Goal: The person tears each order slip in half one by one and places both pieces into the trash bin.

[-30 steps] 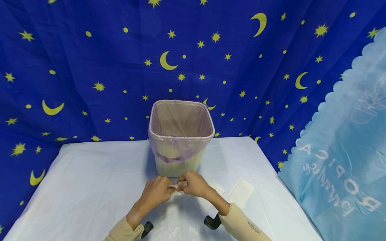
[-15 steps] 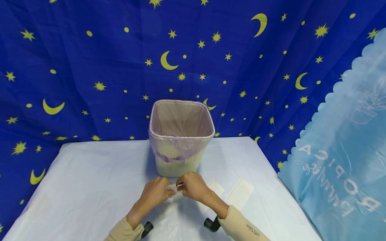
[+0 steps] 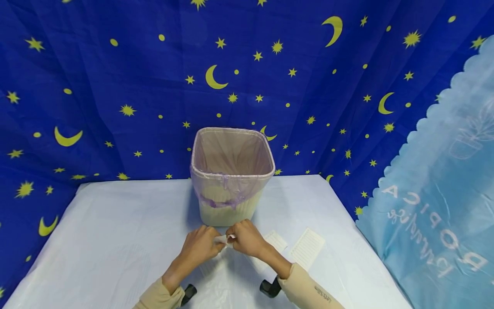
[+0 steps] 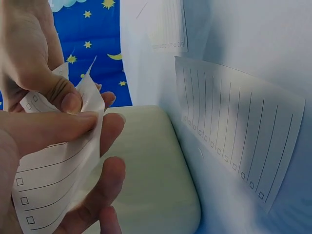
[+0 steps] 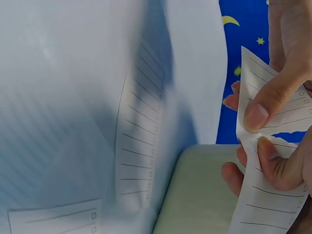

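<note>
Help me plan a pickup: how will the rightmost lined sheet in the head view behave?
The rightmost sheet is probably floppy, since the similar held sheet bends. It likely tears easily: the held sheet has a ragged tear. Lying flat, it may slide before lifting.

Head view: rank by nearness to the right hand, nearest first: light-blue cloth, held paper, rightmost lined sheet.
1. Held paper: pinched in the right hand.
2. Rightmost lined sheet: flat on the table, to the hand's right.
3. Light-blue cloth: far right, past the table's edge.
</note>
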Tool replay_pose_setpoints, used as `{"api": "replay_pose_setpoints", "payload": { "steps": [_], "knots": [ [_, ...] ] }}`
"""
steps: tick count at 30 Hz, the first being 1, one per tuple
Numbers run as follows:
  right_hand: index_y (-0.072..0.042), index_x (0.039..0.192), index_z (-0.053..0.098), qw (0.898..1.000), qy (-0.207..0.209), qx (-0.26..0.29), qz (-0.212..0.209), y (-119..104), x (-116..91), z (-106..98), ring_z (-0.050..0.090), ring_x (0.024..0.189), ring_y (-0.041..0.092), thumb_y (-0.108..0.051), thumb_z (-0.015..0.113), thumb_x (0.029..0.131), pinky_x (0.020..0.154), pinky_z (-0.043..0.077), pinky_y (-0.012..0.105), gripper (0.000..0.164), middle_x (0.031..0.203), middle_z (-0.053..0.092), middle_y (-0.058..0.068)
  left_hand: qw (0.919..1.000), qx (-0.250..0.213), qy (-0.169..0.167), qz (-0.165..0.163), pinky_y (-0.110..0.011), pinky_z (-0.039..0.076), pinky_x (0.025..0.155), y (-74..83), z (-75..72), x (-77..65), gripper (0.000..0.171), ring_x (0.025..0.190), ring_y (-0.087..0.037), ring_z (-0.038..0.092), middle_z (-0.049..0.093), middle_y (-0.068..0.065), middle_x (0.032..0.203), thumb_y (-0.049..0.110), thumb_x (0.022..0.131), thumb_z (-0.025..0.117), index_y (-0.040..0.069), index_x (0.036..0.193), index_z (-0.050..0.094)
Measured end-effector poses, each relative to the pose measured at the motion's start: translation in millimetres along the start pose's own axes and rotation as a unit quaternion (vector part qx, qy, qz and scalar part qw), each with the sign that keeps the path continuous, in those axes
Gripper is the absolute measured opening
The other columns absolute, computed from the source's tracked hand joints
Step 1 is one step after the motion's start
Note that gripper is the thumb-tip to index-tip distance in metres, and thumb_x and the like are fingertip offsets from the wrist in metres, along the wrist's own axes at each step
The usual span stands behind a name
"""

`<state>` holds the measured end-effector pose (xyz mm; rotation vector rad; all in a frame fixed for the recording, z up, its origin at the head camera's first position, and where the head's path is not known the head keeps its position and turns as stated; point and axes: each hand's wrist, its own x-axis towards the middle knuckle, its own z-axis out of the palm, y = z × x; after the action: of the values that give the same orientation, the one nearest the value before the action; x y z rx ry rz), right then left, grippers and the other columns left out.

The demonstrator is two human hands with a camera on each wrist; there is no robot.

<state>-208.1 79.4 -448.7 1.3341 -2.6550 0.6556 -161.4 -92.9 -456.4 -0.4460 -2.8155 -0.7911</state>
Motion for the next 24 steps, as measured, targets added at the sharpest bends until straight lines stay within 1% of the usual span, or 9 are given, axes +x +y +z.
{"api": "replay_pose_setpoints", "payload": {
  "steps": [1, 2, 5, 7, 10, 15, 17, 20, 24],
  "knots": [
    [-0.009, 0.060, 0.065, 1.000, 0.001, 0.008, 0.000, 1, 0, 0, 0.017, 0.052, -0.001, 0.012, 0.065, 0.068, 0.051, 0.015, 0.013, 0.022, 0.053, 0.035, -0.010, 1.0000, 0.002, 0.003, 0.001, -0.022, 0.032, 0.041, 0.2, -0.1, -0.1, 0.020, 0.043, -0.004, 0.038, 0.047, 0.012, 0.049, 0.020, 0.076, 0.081, 0.022, 0.061, 0.069],
    [-0.009, 0.062, 0.066, 1.000, 0.003, 0.017, 0.001, 1, 0, 1, 0.019, 0.052, -0.001, 0.012, 0.065, 0.069, 0.051, 0.017, 0.012, 0.022, 0.053, 0.039, -0.010, 1.0000, 0.003, 0.005, 0.002, -0.022, 0.033, 0.041, 0.2, -0.1, -0.2, 0.017, 0.043, -0.005, 0.040, 0.050, 0.011, 0.050, 0.021, 0.076, 0.082, 0.021, 0.063, 0.070],
    [-0.007, 0.068, 0.072, 0.999, 0.005, 0.051, 0.013, 3, 1, 2, 0.028, 0.054, -0.002, 0.013, 0.063, 0.069, 0.054, 0.026, 0.010, 0.022, 0.056, 0.056, -0.004, 0.9999, 0.006, 0.006, 0.006, -0.022, 0.038, 0.043, 0.4, -0.3, -0.2, 0.008, 0.045, -0.005, 0.047, 0.063, 0.007, 0.058, 0.023, 0.075, 0.083, 0.019, 0.071, 0.077],
    [-0.005, 0.072, 0.074, 0.997, 0.003, 0.078, 0.027, 5, 1, 3, 0.034, 0.056, -0.002, 0.014, 0.061, 0.070, 0.057, 0.031, 0.010, 0.023, 0.062, 0.064, 0.000, 0.9999, 0.008, 0.010, 0.011, -0.023, 0.041, 0.044, 0.5, -0.4, -0.2, 0.007, 0.048, -0.007, 0.052, 0.069, 0.005, 0.065, 0.024, 0.074, 0.083, 0.019, 0.077, 0.079],
    [-0.003, 0.072, 0.074, 0.991, -0.005, 0.127, 0.051, 7, 2, 4, 0.037, 0.057, 0.000, 0.016, 0.057, 0.070, 0.057, 0.033, 0.012, 0.025, 0.063, 0.065, 0.005, 0.9997, 0.013, 0.014, 0.014, -0.024, 0.042, 0.045, 1.0, -0.4, 0.1, 0.007, 0.050, -0.008, 0.054, 0.070, 0.004, 0.067, 0.024, 0.074, 0.084, 0.019, 0.078, 0.080],
    [0.000, 0.074, 0.073, 0.978, -0.016, 0.191, 0.082, 11, 1, 6, 0.039, 0.058, 0.000, 0.017, 0.055, 0.071, 0.057, 0.034, 0.015, 0.025, 0.066, 0.065, 0.008, 0.9992, 0.023, 0.026, 0.018, -0.024, 0.039, 0.046, 1.9, 0.3, 0.5, 0.006, 0.050, -0.007, 0.050, 0.067, 0.005, 0.064, 0.022, 0.073, 0.084, 0.019, 0.075, 0.079],
    [0.001, 0.076, 0.073, 0.976, -0.025, 0.199, 0.085, 12, 0, 6, 0.042, 0.061, 0.000, 0.016, 0.055, 0.073, 0.059, 0.037, 0.015, 0.023, 0.069, 0.067, 0.009, 0.9991, 0.024, 0.028, 0.020, -0.025, 0.040, 0.046, 1.8, 0.2, 0.3, 0.006, 0.051, -0.008, 0.052, 0.068, 0.005, 0.065, 0.021, 0.073, 0.084, 0.019, 0.075, 0.079],
    [0.000, 0.081, 0.073, 0.975, -0.046, 0.202, 0.086, 13, -1, 5, 0.050, 0.069, 0.002, 0.012, 0.059, 0.078, 0.068, 0.044, 0.018, 0.019, 0.077, 0.070, 0.010, 0.9993, 0.021, 0.023, 0.020, -0.025, 0.042, 0.047, 0.5, -0.1, -0.1, 0.006, 0.052, -0.009, 0.055, 0.069, 0.006, 0.066, 0.021, 0.074, 0.084, 0.021, 0.077, 0.079],
    [-0.005, 0.088, 0.073, 0.975, -0.069, 0.190, 0.093, 12, -3, 2, 0.065, 0.089, 0.012, 0.003, 0.067, 0.084, 0.087, 0.050, 0.027, 0.010, 0.089, 0.073, 0.007, 0.9997, 0.017, 0.012, 0.011, -0.025, 0.043, 0.047, -1.3, -1.0, -0.4, 0.006, 0.052, -0.008, 0.056, 0.070, 0.008, 0.067, 0.022, 0.075, 0.083, 0.024, 0.080, 0.080]
  ]
}}
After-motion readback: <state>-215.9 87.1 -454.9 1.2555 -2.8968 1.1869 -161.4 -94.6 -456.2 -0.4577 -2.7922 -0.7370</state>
